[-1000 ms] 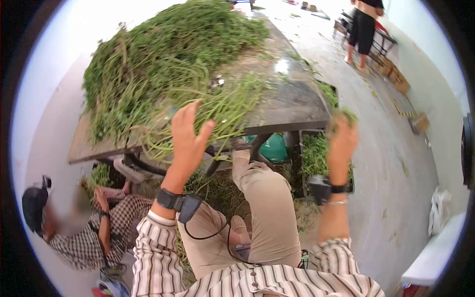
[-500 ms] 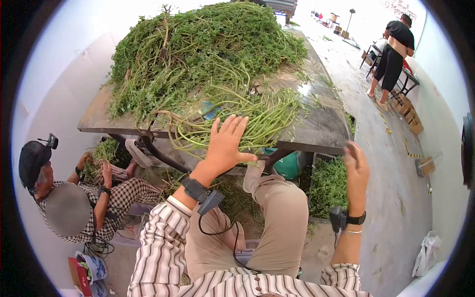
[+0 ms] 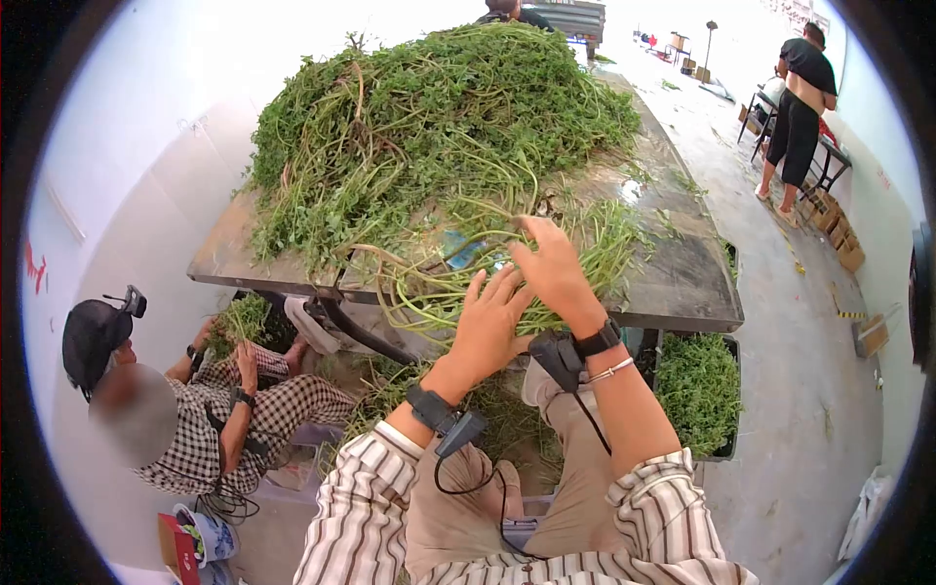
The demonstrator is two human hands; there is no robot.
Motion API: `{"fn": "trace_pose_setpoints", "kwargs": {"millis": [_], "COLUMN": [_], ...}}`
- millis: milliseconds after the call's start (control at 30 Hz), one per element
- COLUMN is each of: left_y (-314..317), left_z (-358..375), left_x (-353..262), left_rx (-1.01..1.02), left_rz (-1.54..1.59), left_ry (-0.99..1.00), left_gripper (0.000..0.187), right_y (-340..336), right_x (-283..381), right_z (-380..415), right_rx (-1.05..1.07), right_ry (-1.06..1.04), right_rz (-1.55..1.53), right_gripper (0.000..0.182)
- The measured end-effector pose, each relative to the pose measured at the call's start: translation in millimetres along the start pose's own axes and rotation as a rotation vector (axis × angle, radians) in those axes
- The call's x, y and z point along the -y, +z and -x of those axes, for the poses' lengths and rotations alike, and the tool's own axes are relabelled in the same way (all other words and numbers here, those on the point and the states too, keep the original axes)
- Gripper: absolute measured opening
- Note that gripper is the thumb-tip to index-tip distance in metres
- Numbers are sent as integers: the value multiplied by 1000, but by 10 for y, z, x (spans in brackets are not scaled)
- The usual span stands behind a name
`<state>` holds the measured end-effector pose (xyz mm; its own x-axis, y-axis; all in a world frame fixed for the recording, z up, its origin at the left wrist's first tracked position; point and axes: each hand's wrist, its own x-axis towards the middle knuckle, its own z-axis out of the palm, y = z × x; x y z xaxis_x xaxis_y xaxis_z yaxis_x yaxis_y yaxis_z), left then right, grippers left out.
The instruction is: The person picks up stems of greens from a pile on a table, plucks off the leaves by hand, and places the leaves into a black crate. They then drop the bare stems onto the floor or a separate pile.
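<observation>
Near the front edge of the table [image 3: 673, 273] lies a loose bunch of long green stems [image 3: 424, 302]. My left hand [image 3: 487, 327] rests on these stems with its fingers apart. Just right of it and a little higher, my right hand [image 3: 554, 263] reaches over the same stems, its fingers bent; whether any stem is between them is hard to tell. Behind both hands rises a large heap of leafy greens [image 3: 439, 107]. A small blue piece [image 3: 463, 250] shows among the stems.
At the left, a seated person [image 3: 210, 429] in checked clothes holds greens. A crate of greens [image 3: 697, 385] stands below the table's right side. Another person [image 3: 804, 97] stands at the far right near cardboard boxes [image 3: 834, 224]. Plant scraps lie on the floor between my legs.
My right hand has moved left from beyond the table's right corner onto the stems, its fingers now bent. My left hand stays at the bunch. The view has shifted slightly.
</observation>
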<state>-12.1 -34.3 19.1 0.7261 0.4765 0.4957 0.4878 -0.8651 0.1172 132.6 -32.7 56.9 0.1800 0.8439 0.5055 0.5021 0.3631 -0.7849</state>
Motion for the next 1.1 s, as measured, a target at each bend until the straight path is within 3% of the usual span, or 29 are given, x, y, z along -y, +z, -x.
{"fn": "trace_pose_setpoints", "kwargs": {"millis": [67, 100, 300, 367, 400, 467, 500, 567, 667, 1000, 1100], "left_y": [-13, -41, -133, -210, -227, -249, -266, -277, -157, -94, -186], "left_z": [5, 4, 33, 16, -9, -70, -105, -171, -200, -184, -220], "left_x": [-37, -65, -46, 34, 115, 301, 371, 499, 631, 714, 735], "left_rx": [37, 26, -21, -129, -124, -345, -341, -255, -84, -162, -47], "left_rz": [20, 36, 129, 369, 370, 274, 270, 277, 282, 285, 337], "left_ry": [-26, -39, -15, -34, -32, -161, -159, -357, -351, -443, -423], "left_gripper": [82, 83, 81, 61, 61, 38, 38, 26, 24, 12, 15], "right_y": [27, -13, -143, -159, -134, -109, -92, -69, -61, -3, -6], "right_x": [-222, -254, -387, -395, -389, -393, -406, -407, -373, -308, -304], "right_z": [47, 63, 177, 189, 187, 202, 202, 209, 251, 339, 327], "right_rx": [-114, -76, -72, -103, -108, -117, -135, -157, -173, -250, -252], "right_ry": [-219, -134, -132, -137, -145, -152, -169, -183, -143, -110, -108], "right_rz": [472, 498, 439, 421, 435, 445, 455, 463, 452, 426, 446], "right_gripper": [36, 35, 29, 28, 27, 25, 24, 23, 23, 25, 24]}}
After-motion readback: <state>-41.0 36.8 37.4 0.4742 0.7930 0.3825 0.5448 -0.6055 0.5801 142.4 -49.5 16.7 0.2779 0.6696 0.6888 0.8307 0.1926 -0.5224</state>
